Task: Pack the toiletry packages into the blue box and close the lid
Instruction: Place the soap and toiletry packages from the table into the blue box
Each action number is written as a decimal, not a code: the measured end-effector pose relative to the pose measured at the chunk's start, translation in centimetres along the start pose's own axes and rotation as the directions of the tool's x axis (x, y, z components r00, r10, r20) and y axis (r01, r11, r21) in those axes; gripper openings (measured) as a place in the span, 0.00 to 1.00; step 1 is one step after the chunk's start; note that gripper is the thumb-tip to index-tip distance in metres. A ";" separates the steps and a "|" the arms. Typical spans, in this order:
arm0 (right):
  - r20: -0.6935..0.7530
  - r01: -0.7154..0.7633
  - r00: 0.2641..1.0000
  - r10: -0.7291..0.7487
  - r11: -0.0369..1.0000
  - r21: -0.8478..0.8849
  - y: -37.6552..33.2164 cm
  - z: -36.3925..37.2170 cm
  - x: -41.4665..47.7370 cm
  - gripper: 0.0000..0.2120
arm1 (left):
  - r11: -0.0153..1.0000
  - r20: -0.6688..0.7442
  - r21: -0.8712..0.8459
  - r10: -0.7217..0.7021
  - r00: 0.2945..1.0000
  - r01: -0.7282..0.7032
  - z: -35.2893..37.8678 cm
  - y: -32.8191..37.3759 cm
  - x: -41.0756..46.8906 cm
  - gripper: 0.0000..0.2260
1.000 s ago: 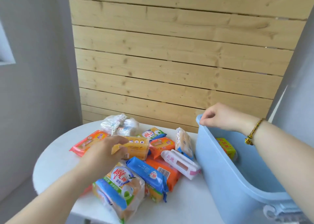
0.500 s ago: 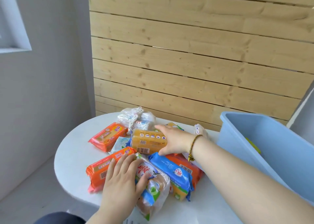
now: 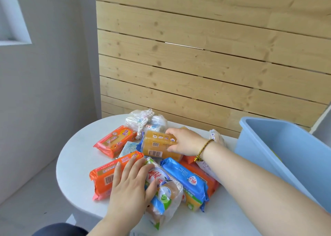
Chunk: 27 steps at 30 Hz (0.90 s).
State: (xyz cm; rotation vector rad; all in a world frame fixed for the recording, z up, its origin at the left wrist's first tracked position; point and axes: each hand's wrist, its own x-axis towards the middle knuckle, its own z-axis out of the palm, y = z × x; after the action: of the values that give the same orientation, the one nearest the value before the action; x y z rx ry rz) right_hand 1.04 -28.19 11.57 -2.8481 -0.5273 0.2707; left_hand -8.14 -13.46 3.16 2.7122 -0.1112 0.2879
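Several toiletry packages lie piled on the round white table (image 3: pixel 75 157). My right hand (image 3: pixel 184 142) grips the right end of a yellow soap pack (image 3: pixel 155 145) in the middle of the pile. My left hand (image 3: pixel 130 187) lies flat, fingers apart, across an orange package (image 3: pixel 103 176) and a clear multi-pack with a blue and green label (image 3: pixel 164 191). A blue package (image 3: pixel 186 180) lies just right of it. The blue box (image 3: pixel 279 146) stands open at the right, its inside mostly out of view.
Another orange package (image 3: pixel 114 140) and a knotted white plastic bag (image 3: pixel 145 121) lie at the back of the pile. A wooden slat wall (image 3: pixel 206 56) stands right behind the table. The grey wall and floor are on the left, past the table's curved edge.
My right hand left the box rim, crossed to the pile and closed on the yellow soap pack. My left hand let go of that pack and dropped onto the front packages. The view panned left.
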 end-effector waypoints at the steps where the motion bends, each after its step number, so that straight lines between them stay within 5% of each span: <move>1: -0.019 -0.005 1.000 0.006 1.000 0.019 0.0 -0.7 -0.2 0.20 | 1.000 0.012 0.018 0.002 1.000 -0.003 -0.1 0.0 0.0 0.40; 4: -0.101 -0.014 0.995 0.021 0.998 0.067 0.3 -4.1 -1.1 0.21 | 0.997 0.040 0.072 0.018 0.999 -0.021 -0.4 0.2 -0.1 0.38; 7: -0.189 -0.046 0.980 0.066 0.993 0.108 1.9 -8.1 -3.3 0.22 | 0.998 0.044 0.058 0.019 0.999 -0.021 -0.9 0.6 0.1 0.24; 12: -0.248 -0.186 0.939 0.237 0.960 0.209 7.0 -12.5 -9.1 0.22 | 0.969 -0.039 -0.197 0.144 0.989 -0.149 -1.6 4.3 1.6 0.20; 17: -0.086 -0.380 0.899 0.429 0.863 0.334 13.0 -13.4 -15.2 0.20 | 0.848 -0.104 -0.376 0.363 0.926 -0.374 -1.3 11.7 3.8 0.20; 23: 0.051 -0.454 0.864 0.500 0.733 0.507 18.2 -12.1 -18.3 0.18 | 0.769 0.062 -0.520 0.467 0.882 -0.371 0.6 19.6 5.9 0.24; 27: 0.239 -0.567 0.822 0.516 0.780 0.264 19.6 -10.3 -17.5 0.19 | 0.807 0.221 -0.489 0.481 0.848 -0.330 1.9 21.9 6.6 0.27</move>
State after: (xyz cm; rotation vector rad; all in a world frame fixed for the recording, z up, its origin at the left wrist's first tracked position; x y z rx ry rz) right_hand -6.26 -54.43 18.78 -2.5893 0.3220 0.6184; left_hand -3.95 -34.47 11.42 2.2313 -0.7816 -0.0840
